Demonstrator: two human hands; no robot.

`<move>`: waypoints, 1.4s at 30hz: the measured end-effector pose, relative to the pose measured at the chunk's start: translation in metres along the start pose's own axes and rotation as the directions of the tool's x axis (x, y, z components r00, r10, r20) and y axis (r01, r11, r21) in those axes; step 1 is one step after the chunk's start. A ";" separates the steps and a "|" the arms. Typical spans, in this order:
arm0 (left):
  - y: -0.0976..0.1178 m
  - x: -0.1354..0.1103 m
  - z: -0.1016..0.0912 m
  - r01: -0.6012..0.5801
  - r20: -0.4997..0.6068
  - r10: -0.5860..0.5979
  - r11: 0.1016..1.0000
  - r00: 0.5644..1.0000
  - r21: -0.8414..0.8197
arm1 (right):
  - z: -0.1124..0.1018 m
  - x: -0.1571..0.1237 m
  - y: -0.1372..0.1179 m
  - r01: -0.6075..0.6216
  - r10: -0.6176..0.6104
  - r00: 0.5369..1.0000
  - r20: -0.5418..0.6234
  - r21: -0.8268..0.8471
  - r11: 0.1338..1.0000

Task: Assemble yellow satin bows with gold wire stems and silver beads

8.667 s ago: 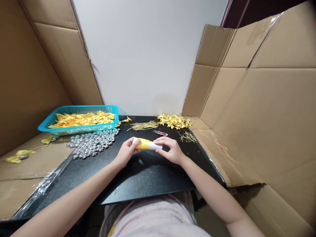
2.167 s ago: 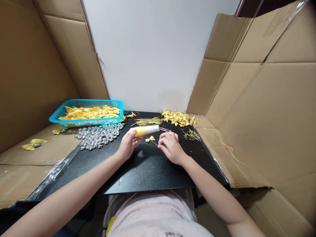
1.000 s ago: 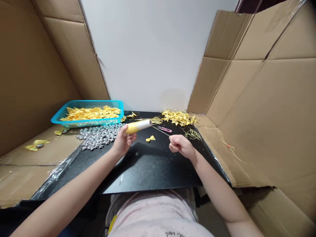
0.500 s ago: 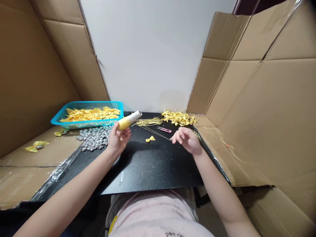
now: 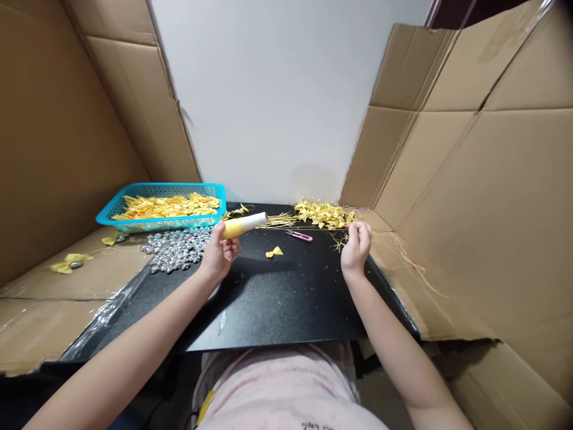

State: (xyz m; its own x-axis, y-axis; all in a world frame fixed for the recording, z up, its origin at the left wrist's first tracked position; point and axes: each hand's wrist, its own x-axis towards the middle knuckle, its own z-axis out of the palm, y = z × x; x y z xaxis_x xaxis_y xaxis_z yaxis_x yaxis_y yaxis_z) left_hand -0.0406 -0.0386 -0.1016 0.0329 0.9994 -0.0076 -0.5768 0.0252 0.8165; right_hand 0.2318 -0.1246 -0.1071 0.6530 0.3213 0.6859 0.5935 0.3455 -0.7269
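My left hand is wrapped round a spool of yellow thread, its white tube end pointing right and slightly up. A thin strand runs from the spool across to my right hand, whose fingers are pinched closed on it above the table's right side. Between the hands a single yellow ribbon bow lies on the black table. Behind it are pink thread snips and a bundle of yellow cut strands. Yellow thread scraps lie beside my right hand.
A blue basket of yellow ribbon bows stands at the back left, with many silver beads before it. Finished-looking bows with beads are heaped at the back right. Cardboard walls enclose both sides. One bow with a bead lies left.
My right hand has moved right and slightly up, drawing out a longer strand. The spool in my left hand has tipped flatter and shifted a little right.
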 end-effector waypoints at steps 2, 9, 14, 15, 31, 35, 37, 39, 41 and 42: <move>0.000 -0.001 0.000 -0.022 -0.037 0.022 1.000 0.999 0.012 | 0.000 0.000 0.001 0.022 -0.028 0.991 -0.133 -0.047 0.999; -0.004 -0.005 0.002 -0.078 -0.032 0.079 0.996 0.996 0.034 | 0.000 -0.010 -0.016 0.057 -0.058 0.998 0.026 0.060 0.997; -0.009 -0.011 0.001 -0.094 0.112 0.083 0.991 0.990 0.097 | 0.018 -0.036 -0.032 -0.220 -0.009 0.669 0.743 0.209 0.953; -0.011 -0.012 0.000 -0.105 0.155 0.086 0.987 0.984 0.119 | 0.022 -0.042 -0.033 -0.290 -0.011 0.571 0.821 0.214 0.933; 0.003 -0.006 0.004 0.059 0.002 -0.059 0.995 0.998 -0.078 | -0.014 0.024 -0.023 -0.752 0.155 0.587 0.795 0.464 0.468; 0.004 -0.005 0.003 0.070 0.017 -0.069 0.993 0.997 -0.098 | -0.017 0.028 -0.020 -0.746 0.180 0.642 0.745 0.554 0.370; 0.005 -0.004 0.002 0.070 0.019 -0.069 0.992 0.997 -0.105 | -0.018 0.028 -0.018 -0.740 0.207 0.659 0.723 0.577 0.346; 0.006 -0.002 0.000 0.062 0.013 -0.061 0.991 0.998 -0.120 | -0.018 0.028 -0.016 -0.737 0.243 0.669 0.702 0.585 0.339; 0.008 0.000 -0.001 0.060 0.000 -0.061 0.988 0.998 -0.144 | -0.019 0.029 -0.015 -0.731 0.279 0.680 0.678 0.600 0.326; 0.009 0.001 -0.002 0.057 -0.009 -0.059 0.986 0.998 -0.155 | -0.019 0.030 -0.015 -0.722 0.292 0.692 0.661 0.615 0.318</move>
State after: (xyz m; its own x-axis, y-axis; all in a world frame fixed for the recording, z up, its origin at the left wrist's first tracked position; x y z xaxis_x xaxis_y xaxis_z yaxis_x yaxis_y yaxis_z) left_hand -0.0472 -0.0373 -0.0959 0.0593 0.9964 -0.0612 -0.6935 0.0852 0.7154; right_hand 0.2516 -0.1370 -0.0765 0.3138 0.9056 0.2854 -0.5718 0.4202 -0.7046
